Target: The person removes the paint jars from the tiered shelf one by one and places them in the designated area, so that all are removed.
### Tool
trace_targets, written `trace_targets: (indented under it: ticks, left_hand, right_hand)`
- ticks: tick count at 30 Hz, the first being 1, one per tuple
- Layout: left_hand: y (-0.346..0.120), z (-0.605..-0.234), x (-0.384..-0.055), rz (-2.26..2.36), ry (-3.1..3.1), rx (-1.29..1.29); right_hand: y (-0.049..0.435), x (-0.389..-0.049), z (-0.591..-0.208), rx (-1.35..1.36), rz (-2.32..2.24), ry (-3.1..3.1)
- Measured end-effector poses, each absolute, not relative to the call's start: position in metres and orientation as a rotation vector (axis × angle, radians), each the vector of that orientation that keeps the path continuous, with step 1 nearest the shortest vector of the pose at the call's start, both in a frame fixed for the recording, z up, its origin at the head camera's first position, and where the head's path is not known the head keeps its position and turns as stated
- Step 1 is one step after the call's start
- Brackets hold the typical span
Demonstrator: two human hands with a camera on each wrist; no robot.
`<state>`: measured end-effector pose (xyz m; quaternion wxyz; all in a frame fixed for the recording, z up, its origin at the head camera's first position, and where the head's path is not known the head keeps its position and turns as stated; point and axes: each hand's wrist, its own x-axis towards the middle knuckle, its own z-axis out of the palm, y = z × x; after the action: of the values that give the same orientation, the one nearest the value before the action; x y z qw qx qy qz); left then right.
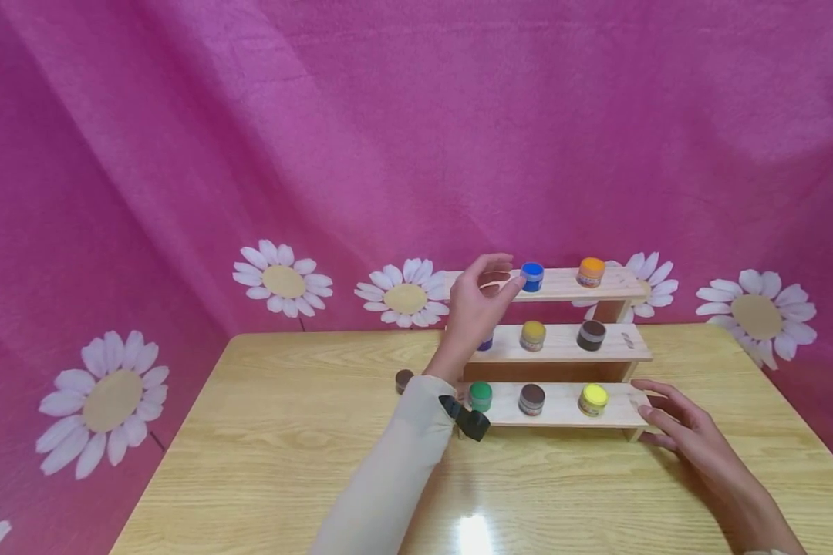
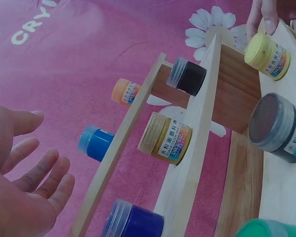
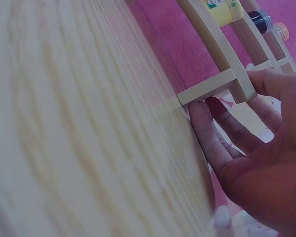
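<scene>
A three-tier wooden shelf [image 1: 562, 417] holds several small paint jars. My left hand [image 1: 481, 304] is at the top tier, beside a blue jar [image 1: 531, 277]. In the left wrist view, the fingers of that hand [image 2: 27, 177] are spread and apart from the blue jar [image 2: 97, 143]. My right hand [image 1: 694, 435] holds the right end of the bottom tier. Seen from the right wrist, its fingers [image 3: 209, 136] curl around the shelf's end [image 3: 244, 86] by the leg. An orange jar [image 1: 591, 272] stands farther right on the top tier.
The middle tier bears a purple jar [image 1: 486, 343], an ochre jar [image 1: 533, 335] and a black jar [image 1: 591, 335]. Below are green [image 1: 480, 395], brown [image 1: 531, 399] and yellow [image 1: 593, 399] jars. Another dark jar [image 1: 404, 380] sits on the table [image 1: 284, 439]; a pink curtain [image 1: 389, 139] hangs behind.
</scene>
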<state>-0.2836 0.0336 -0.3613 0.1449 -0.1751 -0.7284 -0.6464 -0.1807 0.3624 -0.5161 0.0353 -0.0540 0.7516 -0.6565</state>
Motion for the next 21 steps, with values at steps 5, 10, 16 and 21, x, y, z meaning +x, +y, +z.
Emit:
trace_targets:
  ticks: [5, 10, 16, 21]
  left_hand:
    - [0.045, -0.358, -0.293, -1.838, -2.191, -0.442]
    - [0.054, -0.36, -0.301, -1.807, -2.261, -0.4]
    - [0.061, -0.362, -0.311, -1.746, -2.316, -0.376]
    - [0.062, -0.359, -0.317, -1.656, -2.374, -0.39]
  right_hand:
    - [0.363, -0.179, -0.517, -0.167, -2.029, 2.313]
    - [0.362, -0.178, -0.517, -0.173, -2.038, 2.308]
    - [0.362, -0.177, -0.515, -0.159, -1.988, 2.359]
    - [0.362, -0.178, -0.513, -0.173, -1.976, 2.367]
